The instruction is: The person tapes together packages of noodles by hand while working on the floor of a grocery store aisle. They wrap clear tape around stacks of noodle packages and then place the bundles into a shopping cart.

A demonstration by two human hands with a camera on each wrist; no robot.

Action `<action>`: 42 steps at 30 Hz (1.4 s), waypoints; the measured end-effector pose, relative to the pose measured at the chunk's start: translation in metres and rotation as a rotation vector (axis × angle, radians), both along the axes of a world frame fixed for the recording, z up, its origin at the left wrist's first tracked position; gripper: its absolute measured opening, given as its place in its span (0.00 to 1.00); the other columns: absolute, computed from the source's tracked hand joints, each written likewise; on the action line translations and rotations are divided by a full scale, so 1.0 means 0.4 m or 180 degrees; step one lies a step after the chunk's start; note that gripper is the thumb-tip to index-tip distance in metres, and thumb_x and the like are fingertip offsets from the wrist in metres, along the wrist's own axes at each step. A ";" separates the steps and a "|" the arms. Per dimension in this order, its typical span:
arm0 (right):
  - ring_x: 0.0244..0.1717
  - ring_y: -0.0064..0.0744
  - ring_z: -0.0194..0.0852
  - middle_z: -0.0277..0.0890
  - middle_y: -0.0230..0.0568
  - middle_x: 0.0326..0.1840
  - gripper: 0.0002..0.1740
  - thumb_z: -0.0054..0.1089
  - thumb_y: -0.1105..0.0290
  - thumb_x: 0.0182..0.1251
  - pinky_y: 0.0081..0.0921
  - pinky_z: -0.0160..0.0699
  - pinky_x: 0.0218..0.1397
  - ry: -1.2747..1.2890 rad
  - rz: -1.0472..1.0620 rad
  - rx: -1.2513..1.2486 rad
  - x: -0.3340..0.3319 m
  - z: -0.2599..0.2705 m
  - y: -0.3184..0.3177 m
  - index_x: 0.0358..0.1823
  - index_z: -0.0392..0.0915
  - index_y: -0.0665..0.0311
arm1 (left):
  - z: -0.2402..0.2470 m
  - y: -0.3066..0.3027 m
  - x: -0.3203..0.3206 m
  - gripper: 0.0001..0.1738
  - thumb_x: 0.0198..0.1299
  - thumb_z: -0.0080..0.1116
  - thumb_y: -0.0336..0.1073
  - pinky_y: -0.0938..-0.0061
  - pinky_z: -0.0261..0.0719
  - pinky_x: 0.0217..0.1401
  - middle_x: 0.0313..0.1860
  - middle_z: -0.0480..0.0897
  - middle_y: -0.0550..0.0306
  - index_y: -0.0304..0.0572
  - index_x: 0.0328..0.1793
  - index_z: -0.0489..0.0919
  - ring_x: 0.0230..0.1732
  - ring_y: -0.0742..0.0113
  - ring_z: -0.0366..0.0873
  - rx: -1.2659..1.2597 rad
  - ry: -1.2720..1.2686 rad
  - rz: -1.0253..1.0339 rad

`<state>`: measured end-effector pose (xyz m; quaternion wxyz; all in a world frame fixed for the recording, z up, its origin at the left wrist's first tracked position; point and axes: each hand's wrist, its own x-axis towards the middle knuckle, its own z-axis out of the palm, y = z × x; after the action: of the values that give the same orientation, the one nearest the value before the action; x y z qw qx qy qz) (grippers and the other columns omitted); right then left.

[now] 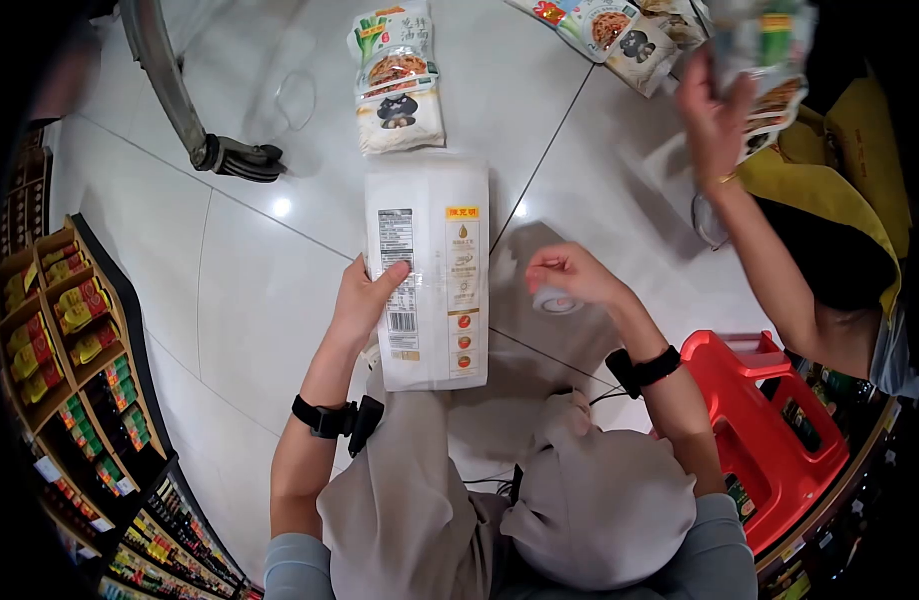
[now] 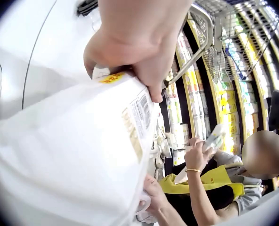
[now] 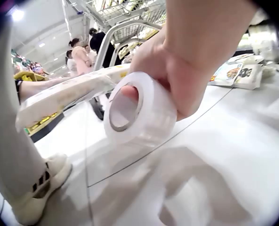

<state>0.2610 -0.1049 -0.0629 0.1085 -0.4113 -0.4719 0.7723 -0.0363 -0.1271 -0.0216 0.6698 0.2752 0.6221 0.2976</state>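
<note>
My left hand (image 1: pixel 362 303) grips a white plastic-wrapped package (image 1: pixel 427 350) by its left side, with the thumb on the printed face. This face carries a nutrition panel, a barcode and a strip of orange marks. In the left wrist view the package (image 2: pixel 59 160) fills the lower left, and the fingers behind it are partly hidden. To the right of the package, my right hand (image 1: pixel 585 275) holds a roll of clear tape (image 1: pixel 557 300). The right wrist view shows the tape roll (image 3: pixel 160 122) above the floor, with a fingertip inside its core.
Food packets (image 1: pixel 400 85) lie on the tiled floor beyond the package, with more packets (image 1: pixel 620 40) at upper right. Another person's hand (image 1: pixel 715 125) is beside a raised packet (image 1: pixel 765 50). A red stool (image 1: pixel 760 430) stands at right, a cart wheel (image 1: pixel 240 160) at upper left, shelves (image 1: pixel 65 235) at left.
</note>
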 end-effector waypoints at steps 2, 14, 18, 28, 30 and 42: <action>0.34 0.20 0.75 0.78 0.36 0.31 0.08 0.49 0.74 0.61 0.20 0.73 0.38 -0.0071 -0.0062 -0.0233 -0.039 0.006 -0.001 0.38 0.75 0.70 | 0.002 -0.006 -0.010 0.22 0.55 0.60 0.37 0.76 0.76 0.44 0.43 0.79 0.51 0.29 0.51 0.70 0.40 0.70 0.78 -0.0002 -0.0257 -0.0014; 0.39 0.23 0.75 0.79 0.41 0.38 0.14 0.48 0.78 0.60 0.21 0.74 0.43 0.0198 -0.0747 0.0311 -0.151 -0.008 -0.013 0.47 0.74 0.72 | -0.026 -0.026 0.030 0.27 0.55 0.61 0.42 0.74 0.76 0.48 0.48 0.77 0.52 0.32 0.54 0.69 0.46 0.69 0.76 0.0124 -0.0960 0.0072; 0.38 0.21 0.74 0.78 0.40 0.40 0.14 0.47 0.75 0.63 0.21 0.73 0.42 0.0099 -0.0875 -0.0170 -0.170 0.007 -0.002 0.48 0.73 0.72 | -0.043 -0.026 0.027 0.26 0.58 0.57 0.42 0.72 0.77 0.49 0.48 0.77 0.52 0.32 0.56 0.67 0.47 0.67 0.76 0.0247 -0.1204 0.0253; 0.33 0.20 0.73 0.76 0.39 0.40 0.21 0.41 0.73 0.61 0.19 0.74 0.22 0.0452 0.0292 0.0474 -0.159 0.054 0.060 0.56 0.64 0.70 | -0.098 -0.019 0.026 0.22 0.64 0.45 0.39 0.69 0.77 0.46 0.57 0.71 0.47 0.33 0.60 0.63 0.48 0.63 0.76 -0.0439 -0.0905 0.0201; 0.26 0.22 0.75 0.78 0.42 0.35 0.17 0.42 0.73 0.59 0.22 0.75 0.19 -0.0091 -0.0208 0.0015 -0.157 0.100 0.044 0.49 0.67 0.73 | -0.140 -0.017 0.030 0.19 0.64 0.44 0.36 0.71 0.76 0.42 0.53 0.74 0.47 0.33 0.58 0.66 0.42 0.61 0.77 0.0183 0.0319 -0.0550; 0.15 0.30 0.74 0.77 0.42 0.24 0.11 0.48 0.73 0.57 0.24 0.73 0.18 -0.0897 -0.0493 0.0412 -0.270 0.001 0.002 0.40 0.66 0.69 | -0.206 -0.059 0.014 0.25 0.66 0.38 0.50 0.70 0.72 0.52 0.47 0.77 0.54 0.36 0.58 0.68 0.49 0.65 0.74 -0.0743 -0.0702 -0.0086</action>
<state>0.1530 -0.1042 -0.0624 0.1267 -0.5427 -0.4981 0.6643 -0.0306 -0.1509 -0.1040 0.7654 0.1695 0.5714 0.2427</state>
